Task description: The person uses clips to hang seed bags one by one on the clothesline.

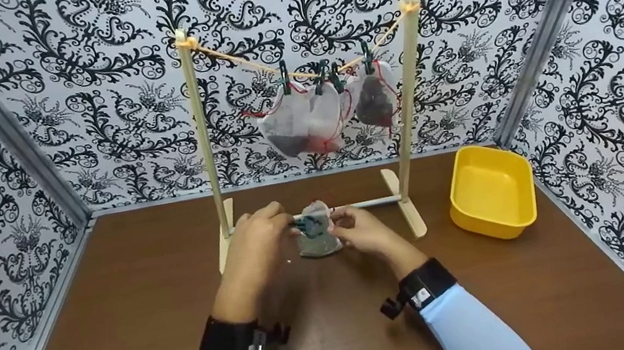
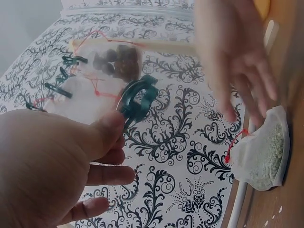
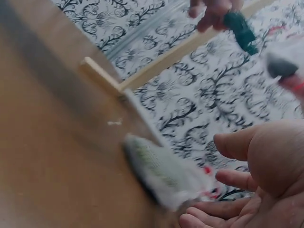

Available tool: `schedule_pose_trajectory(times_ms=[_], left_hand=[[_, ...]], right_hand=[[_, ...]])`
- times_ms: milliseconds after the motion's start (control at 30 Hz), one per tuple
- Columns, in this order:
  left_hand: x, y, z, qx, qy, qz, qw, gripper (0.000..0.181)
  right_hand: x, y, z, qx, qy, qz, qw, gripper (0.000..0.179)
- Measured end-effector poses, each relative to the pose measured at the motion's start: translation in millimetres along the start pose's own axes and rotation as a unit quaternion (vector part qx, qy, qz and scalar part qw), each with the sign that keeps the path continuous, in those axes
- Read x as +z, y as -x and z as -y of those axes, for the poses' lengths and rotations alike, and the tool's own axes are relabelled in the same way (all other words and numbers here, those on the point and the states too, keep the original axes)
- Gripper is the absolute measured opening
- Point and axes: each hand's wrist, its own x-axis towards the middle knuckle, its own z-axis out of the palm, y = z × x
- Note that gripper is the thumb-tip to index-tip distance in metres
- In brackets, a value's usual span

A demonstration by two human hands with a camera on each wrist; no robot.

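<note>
My left hand (image 1: 262,233) pinches a dark green clothes peg (image 2: 138,98) between thumb and forefinger, its other fingers extended. Below, on the table, stands a small white mesh drawstring bag (image 2: 261,152) with greenish contents and a red cord. From the head view, the peg overlaps this bag. My right hand (image 1: 361,231) is beside the bag's right side, fingers loosely spread and holding nothing. In the right wrist view, its fingertips (image 3: 190,219) come right up to the bag's corded end.
Behind my hands a wooden stand (image 1: 199,124) carries an orange string (image 1: 231,57). Several mesh bags (image 1: 289,116) hang from it by green pegs (image 1: 284,76). A yellow bin (image 1: 491,190) sits on the right of the brown table (image 1: 154,325); patterned walls enclose the back and sides.
</note>
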Motion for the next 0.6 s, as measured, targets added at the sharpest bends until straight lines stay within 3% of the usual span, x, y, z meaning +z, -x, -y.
schedule_pose_trajectory(times_ms=[100, 300, 467, 600], left_hand=[[0.1, 0.9, 1.8, 0.008, -0.003, -0.024, 0.9997, 0.019], [-0.2, 0.0, 2.6, 0.034, -0.031, -0.069, 0.9966, 0.018], [-0.6, 2.0, 3.9, 0.037, -0.04, -0.074, 0.9957, 0.019], [-2.2, 2.6, 4.2, 0.032, -0.034, -0.07, 0.9965, 0.022]], right_hand=[[7.2, -4.1, -8.1, -0.002, -0.009, 0.005, 0.9999, 0.048], [8.8, -3.1, -8.9, -0.006, 0.03, -0.016, 0.9994, 0.043], [7.5, -2.2, -7.0, 0.011, 0.02, -0.024, 0.9995, 0.032], [7.7, -1.9, -5.4, -0.001, 0.037, -0.073, 0.9966, 0.017]])
